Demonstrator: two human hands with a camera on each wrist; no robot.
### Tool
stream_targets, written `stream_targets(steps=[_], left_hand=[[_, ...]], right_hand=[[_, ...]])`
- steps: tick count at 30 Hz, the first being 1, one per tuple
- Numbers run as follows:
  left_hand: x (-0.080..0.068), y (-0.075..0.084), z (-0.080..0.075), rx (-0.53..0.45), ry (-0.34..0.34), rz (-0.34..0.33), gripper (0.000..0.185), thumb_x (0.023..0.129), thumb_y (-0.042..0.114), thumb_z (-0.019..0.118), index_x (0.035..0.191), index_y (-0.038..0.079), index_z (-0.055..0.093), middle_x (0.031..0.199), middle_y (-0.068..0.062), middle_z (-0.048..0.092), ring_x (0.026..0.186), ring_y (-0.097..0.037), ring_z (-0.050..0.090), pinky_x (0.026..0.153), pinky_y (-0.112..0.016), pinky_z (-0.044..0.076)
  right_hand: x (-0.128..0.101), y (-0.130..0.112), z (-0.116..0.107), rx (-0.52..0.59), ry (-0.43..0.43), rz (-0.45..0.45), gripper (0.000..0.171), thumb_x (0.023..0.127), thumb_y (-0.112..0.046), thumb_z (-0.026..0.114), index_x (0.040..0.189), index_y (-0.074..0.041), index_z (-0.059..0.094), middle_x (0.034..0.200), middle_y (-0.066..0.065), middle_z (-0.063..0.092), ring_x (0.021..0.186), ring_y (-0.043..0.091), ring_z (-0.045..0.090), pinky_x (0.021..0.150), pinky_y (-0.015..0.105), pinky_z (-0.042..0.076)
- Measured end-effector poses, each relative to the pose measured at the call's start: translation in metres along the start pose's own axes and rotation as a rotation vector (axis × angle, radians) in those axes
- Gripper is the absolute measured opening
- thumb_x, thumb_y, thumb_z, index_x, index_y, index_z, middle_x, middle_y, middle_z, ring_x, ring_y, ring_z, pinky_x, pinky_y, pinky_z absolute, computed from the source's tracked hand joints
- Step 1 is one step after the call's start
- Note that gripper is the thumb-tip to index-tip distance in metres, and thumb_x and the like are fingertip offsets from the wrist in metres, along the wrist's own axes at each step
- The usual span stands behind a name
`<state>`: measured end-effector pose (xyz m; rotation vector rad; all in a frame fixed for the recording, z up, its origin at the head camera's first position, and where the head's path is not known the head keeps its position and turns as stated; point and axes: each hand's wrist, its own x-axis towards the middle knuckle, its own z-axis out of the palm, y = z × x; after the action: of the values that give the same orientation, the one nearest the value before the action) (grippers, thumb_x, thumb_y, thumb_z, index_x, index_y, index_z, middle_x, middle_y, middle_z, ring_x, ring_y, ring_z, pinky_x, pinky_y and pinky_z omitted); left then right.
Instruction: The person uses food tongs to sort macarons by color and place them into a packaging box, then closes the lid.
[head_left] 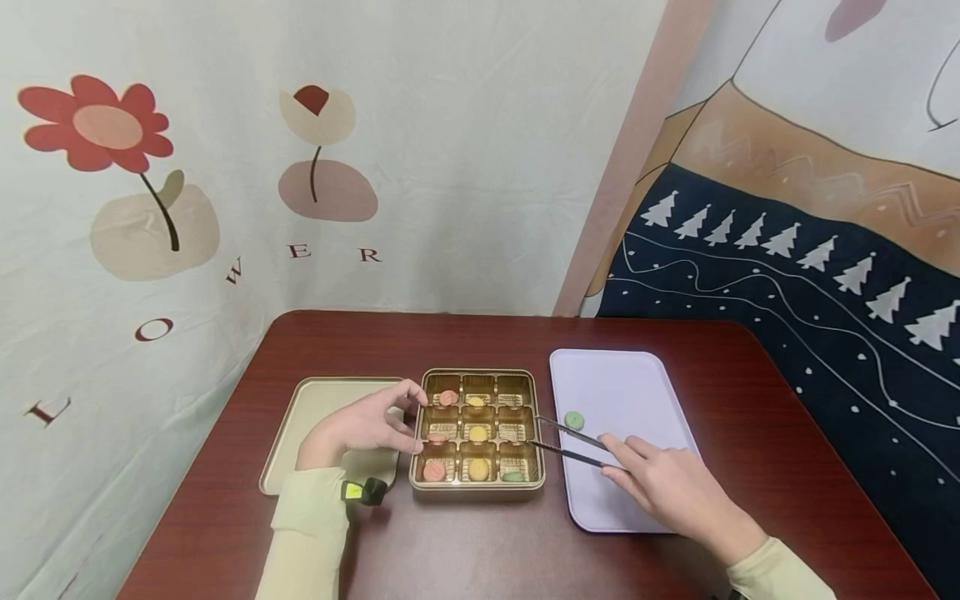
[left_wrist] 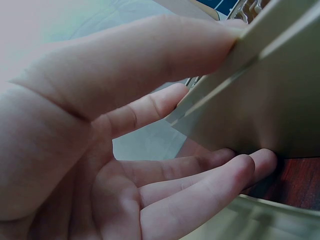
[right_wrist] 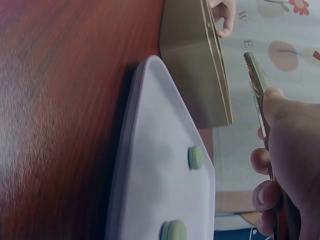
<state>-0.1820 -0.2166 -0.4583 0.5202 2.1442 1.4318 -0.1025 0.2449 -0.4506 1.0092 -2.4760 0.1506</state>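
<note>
A gold box (head_left: pixel 537 483) with nine compartments sits mid-table and holds pink (head_left: pixel 448 397), yellow (head_left: pixel 477 432) and green (head_left: pixel 513 476) round sweets. My left hand (head_left: pixel 408 421) rests against its left wall; in the left wrist view the thumb (left_wrist: pixel 150 55) touches the rim of the box (left_wrist: pixel 260 100) and the fingertips (left_wrist: pixel 250 167) touch the wall's base. My right hand (head_left: pixel 611 454) grips metal tongs (head_left: pixel 570 442), whose open tips reach over the box's right edge with nothing between them. A green sweet (head_left: pixel 574 420) lies on the lavender tray (head_left: pixel 637 392).
The gold lid (head_left: pixel 315 408) lies flat left of the box, partly under my left forearm. In the right wrist view the tray (right_wrist: pixel 150 150) carries two green sweets (right_wrist: pixel 195 157), the second (right_wrist: pixel 173 231) nearer my right hand (right_wrist: pixel 290 165). Cloth backdrops hang behind the table's far and right edges.
</note>
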Motion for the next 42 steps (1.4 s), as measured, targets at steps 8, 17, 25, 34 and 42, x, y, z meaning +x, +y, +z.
stream_targets(steps=[8, 17, 25, 34, 42], left_hand=[[0.0, 0.0, 0.001, 0.0, -0.002, 0.0, 0.058, 0.084, 0.003, 0.086, 0.126, 0.005, 0.046, 0.134, -0.031, 0.047, 0.097, -0.031, 0.075, 0.082, -0.042, 0.063], [0.0, 0.002, 0.0, -0.005, -0.002, 0.007, 0.057, 0.084, 0.002, 0.085, 0.126, 0.004, 0.047, 0.133, -0.03, 0.049, 0.097, -0.032, 0.075, 0.082, -0.042, 0.063], [-0.001, 0.002, 0.001, -0.007, -0.003, 0.007, 0.058, 0.084, 0.003, 0.086, 0.126, 0.004, 0.046, 0.132, -0.031, 0.048, 0.096, -0.032, 0.075, 0.081, -0.041, 0.063], [-0.002, 0.002, 0.0, -0.013, -0.001, -0.001, 0.059, 0.084, 0.003, 0.086, 0.127, 0.003, 0.045, 0.133, -0.033, 0.048, 0.097, -0.032, 0.075, 0.082, -0.042, 0.063], [-0.001, 0.002, 0.001, -0.007, -0.001, 0.008, 0.058, 0.084, 0.003, 0.085, 0.126, 0.005, 0.046, 0.133, -0.032, 0.048, 0.097, -0.031, 0.075, 0.082, -0.041, 0.063]], right_hand=[[-0.01, 0.017, 0.005, -0.025, -0.004, 0.065, 0.038, 0.1, -0.042, 0.069, 0.127, -0.015, 0.071, 0.083, -0.003, 0.065, 0.047, 0.002, 0.041, 0.041, 0.024, 0.036], [-0.019, 0.033, 0.014, -0.061, -0.05, 0.143, 0.045, 0.086, -0.03, 0.084, 0.127, -0.015, 0.07, 0.081, 0.0, 0.066, 0.049, 0.007, 0.044, 0.04, 0.026, 0.034], [-0.027, 0.04, 0.019, -0.054, -0.135, 0.222, 0.04, 0.091, -0.032, 0.08, 0.127, -0.017, 0.069, 0.08, -0.003, 0.064, 0.054, 0.008, 0.046, 0.042, 0.029, 0.037], [-0.029, 0.041, 0.023, -0.059, -0.183, 0.242, 0.04, 0.092, -0.034, 0.08, 0.126, -0.014, 0.071, 0.082, 0.0, 0.067, 0.055, 0.011, 0.052, 0.043, 0.032, 0.041], [-0.028, 0.041, 0.025, -0.069, -0.227, 0.267, 0.043, 0.094, -0.037, 0.077, 0.127, -0.01, 0.073, 0.092, 0.005, 0.073, 0.063, 0.019, 0.066, 0.048, 0.036, 0.048]])
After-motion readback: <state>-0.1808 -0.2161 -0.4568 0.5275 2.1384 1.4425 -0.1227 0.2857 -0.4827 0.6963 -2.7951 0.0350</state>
